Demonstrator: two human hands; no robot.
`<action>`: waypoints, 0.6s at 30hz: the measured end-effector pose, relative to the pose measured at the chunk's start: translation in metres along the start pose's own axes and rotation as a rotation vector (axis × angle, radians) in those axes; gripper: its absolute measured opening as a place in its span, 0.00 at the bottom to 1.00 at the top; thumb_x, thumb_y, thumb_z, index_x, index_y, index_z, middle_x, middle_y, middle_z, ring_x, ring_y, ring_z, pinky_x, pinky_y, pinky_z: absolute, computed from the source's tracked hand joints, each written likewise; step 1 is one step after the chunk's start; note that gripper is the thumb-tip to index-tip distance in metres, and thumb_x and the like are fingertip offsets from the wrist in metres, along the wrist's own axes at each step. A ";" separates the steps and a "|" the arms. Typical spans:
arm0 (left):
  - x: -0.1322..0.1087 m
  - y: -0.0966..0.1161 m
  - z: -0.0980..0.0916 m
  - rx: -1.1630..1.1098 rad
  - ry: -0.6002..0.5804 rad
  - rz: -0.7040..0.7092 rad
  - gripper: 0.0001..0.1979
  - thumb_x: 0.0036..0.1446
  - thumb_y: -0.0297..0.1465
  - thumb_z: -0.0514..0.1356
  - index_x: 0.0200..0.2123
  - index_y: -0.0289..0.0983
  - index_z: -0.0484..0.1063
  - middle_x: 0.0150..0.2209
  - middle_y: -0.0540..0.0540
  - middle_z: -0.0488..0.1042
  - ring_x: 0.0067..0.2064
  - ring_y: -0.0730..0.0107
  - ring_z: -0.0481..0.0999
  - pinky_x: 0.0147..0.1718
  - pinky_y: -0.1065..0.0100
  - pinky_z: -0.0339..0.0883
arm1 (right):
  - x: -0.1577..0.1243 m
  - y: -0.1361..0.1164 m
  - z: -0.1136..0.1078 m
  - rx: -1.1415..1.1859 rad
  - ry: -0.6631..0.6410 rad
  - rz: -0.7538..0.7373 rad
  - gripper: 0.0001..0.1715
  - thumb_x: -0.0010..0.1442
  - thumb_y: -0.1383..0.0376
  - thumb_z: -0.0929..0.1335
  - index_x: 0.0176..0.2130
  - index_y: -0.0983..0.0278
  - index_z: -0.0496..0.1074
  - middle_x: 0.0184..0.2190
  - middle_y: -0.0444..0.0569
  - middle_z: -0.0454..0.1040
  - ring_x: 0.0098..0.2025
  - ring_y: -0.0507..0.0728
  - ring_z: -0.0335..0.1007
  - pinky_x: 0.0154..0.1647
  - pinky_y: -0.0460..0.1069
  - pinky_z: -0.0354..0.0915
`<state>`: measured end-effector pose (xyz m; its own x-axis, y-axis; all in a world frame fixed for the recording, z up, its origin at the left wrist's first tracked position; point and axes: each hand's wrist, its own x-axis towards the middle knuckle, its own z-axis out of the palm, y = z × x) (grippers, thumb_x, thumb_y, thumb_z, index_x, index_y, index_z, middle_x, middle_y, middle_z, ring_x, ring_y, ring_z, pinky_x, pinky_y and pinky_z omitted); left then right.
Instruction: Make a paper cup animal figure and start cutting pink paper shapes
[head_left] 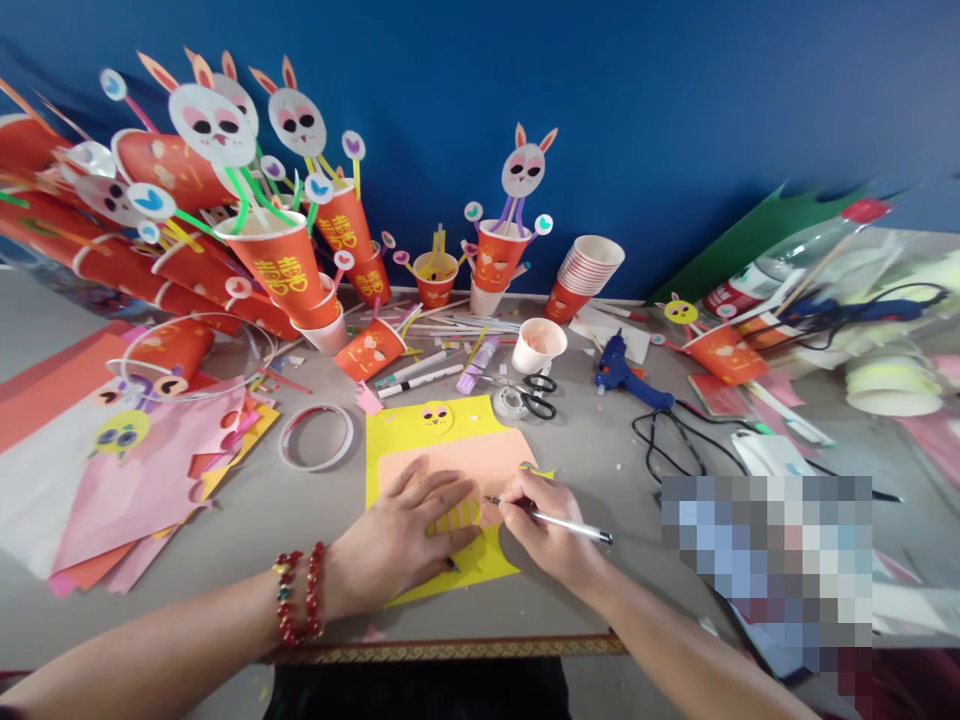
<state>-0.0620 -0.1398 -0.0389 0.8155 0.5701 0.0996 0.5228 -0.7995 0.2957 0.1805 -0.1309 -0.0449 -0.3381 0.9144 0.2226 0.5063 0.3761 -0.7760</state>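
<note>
My left hand [416, 520] lies flat with its fingers spread, pressing on a peach paper sheet [450, 455] and on a yellow piece with cut strips [457, 515]. Under these is a larger yellow paper [386, 430]. In my right hand [551, 520] is a pen [570, 525], gripped between thumb and fingers, its tip touching the peach paper just right of the yellow strips. A round yellow face cutout [437, 417] rests near the top of the yellow paper. Part of the strip piece is hidden under my left fingers.
Tape roll [316, 438] stands left of the paper; scissors [536, 397] and a white cup [540, 345] lie behind it. A blue glue gun [630, 375] with a black cord is to the right. Red cups with rabbit faces [274, 265] crowd the back left, above stacked coloured paper [142, 480].
</note>
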 end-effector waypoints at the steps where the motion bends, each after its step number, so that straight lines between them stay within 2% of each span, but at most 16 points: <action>1: 0.000 0.000 0.000 -0.001 0.000 0.000 0.21 0.62 0.37 0.61 0.58 0.49 0.67 0.65 0.44 0.60 0.67 0.52 0.55 0.65 0.40 0.44 | 0.000 0.000 0.000 -0.001 0.001 -0.001 0.11 0.58 0.71 0.62 0.25 0.60 0.62 0.20 0.41 0.65 0.24 0.52 0.63 0.28 0.46 0.57; 18: 0.000 0.000 0.000 -0.003 -0.002 -0.003 0.21 0.62 0.37 0.61 0.58 0.50 0.67 0.66 0.44 0.59 0.67 0.52 0.54 0.65 0.40 0.44 | 0.001 -0.002 -0.001 -0.033 -0.004 -0.025 0.11 0.58 0.71 0.62 0.25 0.60 0.63 0.20 0.42 0.67 0.24 0.52 0.64 0.27 0.46 0.58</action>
<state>-0.0617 -0.1400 -0.0387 0.8145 0.5720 0.0965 0.5245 -0.7973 0.2986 0.1801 -0.1309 -0.0422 -0.3546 0.9039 0.2393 0.5232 0.4039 -0.7504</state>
